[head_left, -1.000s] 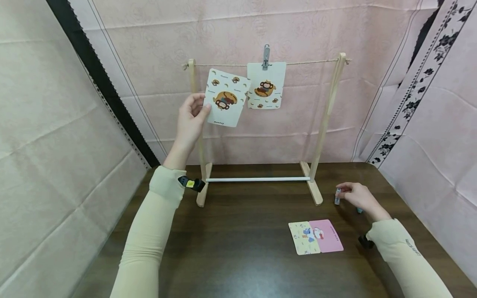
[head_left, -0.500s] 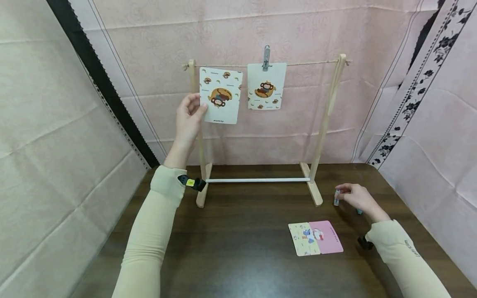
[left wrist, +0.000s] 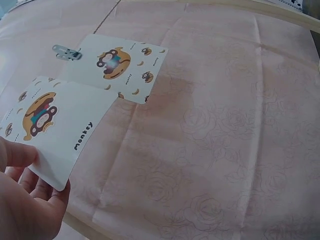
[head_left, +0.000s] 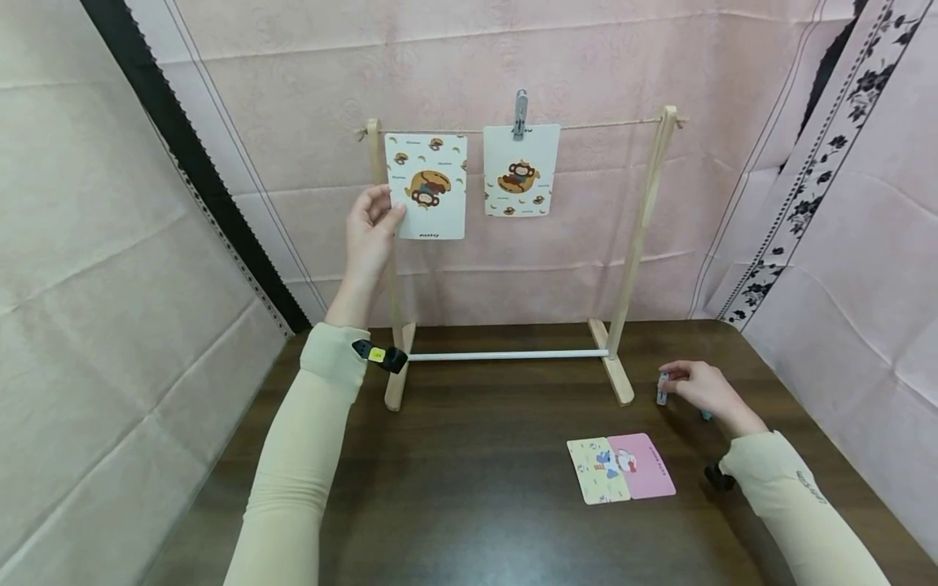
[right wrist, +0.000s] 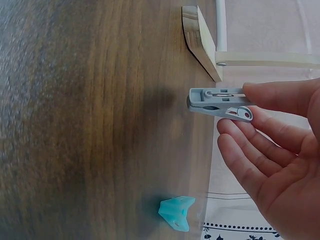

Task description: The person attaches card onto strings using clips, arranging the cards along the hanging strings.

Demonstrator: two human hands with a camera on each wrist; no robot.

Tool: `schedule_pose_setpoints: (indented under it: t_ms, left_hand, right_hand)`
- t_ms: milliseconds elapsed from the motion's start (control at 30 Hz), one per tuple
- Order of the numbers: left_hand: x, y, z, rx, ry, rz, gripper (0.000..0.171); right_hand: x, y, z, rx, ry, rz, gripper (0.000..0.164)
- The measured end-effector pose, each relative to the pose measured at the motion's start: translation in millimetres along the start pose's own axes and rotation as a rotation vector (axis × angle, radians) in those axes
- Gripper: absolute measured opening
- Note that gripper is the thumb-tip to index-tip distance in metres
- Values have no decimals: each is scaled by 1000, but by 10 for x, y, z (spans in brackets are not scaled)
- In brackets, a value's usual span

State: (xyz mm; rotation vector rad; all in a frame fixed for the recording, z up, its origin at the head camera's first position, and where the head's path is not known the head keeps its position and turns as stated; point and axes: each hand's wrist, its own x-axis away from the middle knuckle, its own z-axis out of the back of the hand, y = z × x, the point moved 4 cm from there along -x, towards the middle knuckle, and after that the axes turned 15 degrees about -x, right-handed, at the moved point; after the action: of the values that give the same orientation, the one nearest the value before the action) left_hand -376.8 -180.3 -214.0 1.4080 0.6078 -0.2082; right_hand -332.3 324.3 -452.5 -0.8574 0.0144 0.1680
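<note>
My left hand (head_left: pixel 372 232) pinches a white monkey card (head_left: pixel 428 187) by its left edge, its picture upside down and the word "monkey" along the bottom. The card's top edge lies just under the cord (head_left: pixel 607 125), near the left post. To its right, a second monkey card (head_left: pixel 521 172) hangs from the cord by a grey clothespin (head_left: pixel 520 114). Low over the table's right side, my right hand (head_left: pixel 705 389) grips a grey-blue clothespin (right wrist: pixel 220 103) between thumb and fingers. A turquoise clip (right wrist: pixel 176 212) lies on the table beside that hand.
A wooden stand with a left post (head_left: pixel 396 301) and a right post (head_left: pixel 645 236) carries the cord, with a white rod (head_left: pixel 506 355) low between its feet. Yellow and pink cards (head_left: pixel 645 465) lie on the brown table (head_left: pixel 469 488). Pink cloth (head_left: pixel 293 98) hangs behind.
My left hand has shifted the card leftward, away from the hanging card, and turned it from tilted to nearly straight. My right hand stays almost still with its clothespin.
</note>
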Motion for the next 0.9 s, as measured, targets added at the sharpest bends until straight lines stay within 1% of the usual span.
schedule_pose_setpoints:
  t_ms: [300,567,900]
  left_hand:
    - [-71,-47,-59,-3,-1,20,22]
    - [-139,-127,-42,19,22,109,25]
    - [-164,-167,-36,9,33,130,26]
  right_hand:
    - [6,42,-19,-5,8,-16,41]
    - [19,58,-8,-14,12,-28,40]
    - [9,50,-4,-6,6,-19,40]
